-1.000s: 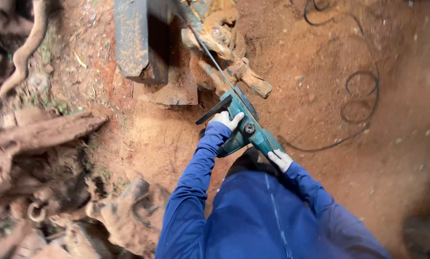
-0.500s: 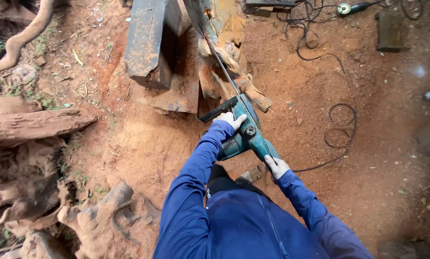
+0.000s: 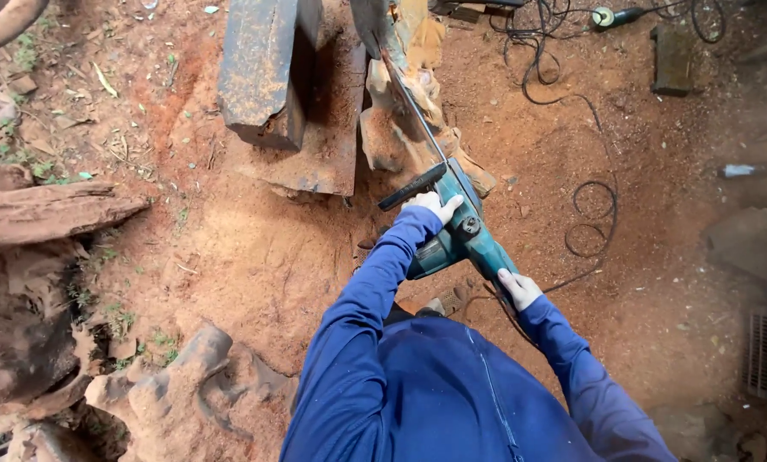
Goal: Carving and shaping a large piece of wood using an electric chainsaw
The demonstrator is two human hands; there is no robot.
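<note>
Hands grip the heavy, hard saw (image 3: pixel 460 235) over the red dirt, left hand (image 3: pixel 432 206) wrapped on its front handle, right hand (image 3: pixel 518 288) clenched on the back grip, blade in the wood (image 3: pixel 400 103).

A teal saw (image 3: pixel 462 233) with a black front handle and a thin grey bar is held by a left hand (image 3: pixel 432 205) and a right hand (image 3: pixel 518 288) in white gloves, at the ends of bright blue sleeves (image 3: pixel 375 291). The ground (image 3: pixel 255 248) is orange-red earth with sparse green weeds near its left edge, crossed by a black cable (image 3: pixel 593 214) toward its right edge. A dark grey-brown beam (image 3: pixel 259 68) streaked with rust-yellow lies near the top edge, beside pale tan split wood (image 3: pixel 405 128), and a weathered grey-brown log (image 3: pixel 41 214) lies at the left edge.
</note>
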